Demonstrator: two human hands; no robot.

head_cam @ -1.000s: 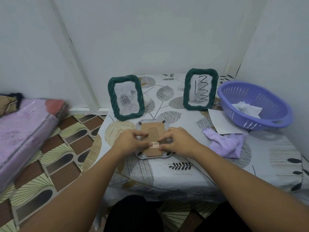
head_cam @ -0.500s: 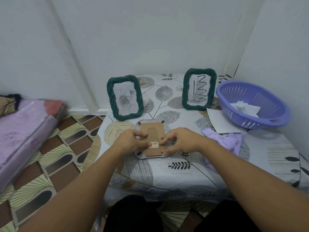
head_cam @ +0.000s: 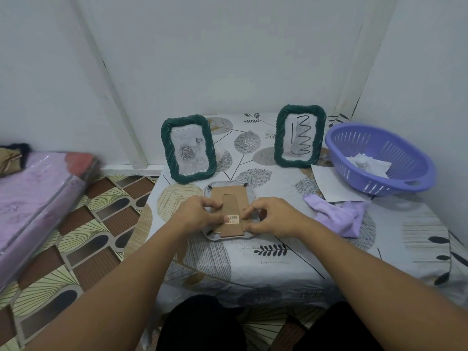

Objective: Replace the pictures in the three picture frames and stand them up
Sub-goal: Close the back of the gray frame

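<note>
Left hand [head_cam: 200, 215]: I curl fingers on the backing board [head_cam: 231, 211], pinning it flat.
Right hand [head_cam: 272, 219]: pinching the board's right edge, probably seating it.
Third frame [head_cam: 229, 188]: face-down on the table [head_cam: 291, 264], back exposed.
Far frames: rose frame [head_cam: 188, 149], squiggle frame [head_cam: 300, 136], upright.

Three picture frames sit on the table. The frame with roses [head_cam: 188, 149] stands upright at the back left, its dark green twisted border around a pale picture of grey roses. The frame with squiggles [head_cam: 300, 136] stands upright at the back right, well apart from the first, with the same green border around a white sheet bearing black zigzag lines. The third frame [head_cam: 229, 212] lies face down near the front, between and before the other two, its brown cardboard back [head_cam: 231, 201] up, with a folded stand carrying a barcode sticker [head_cam: 233, 219].
</note>
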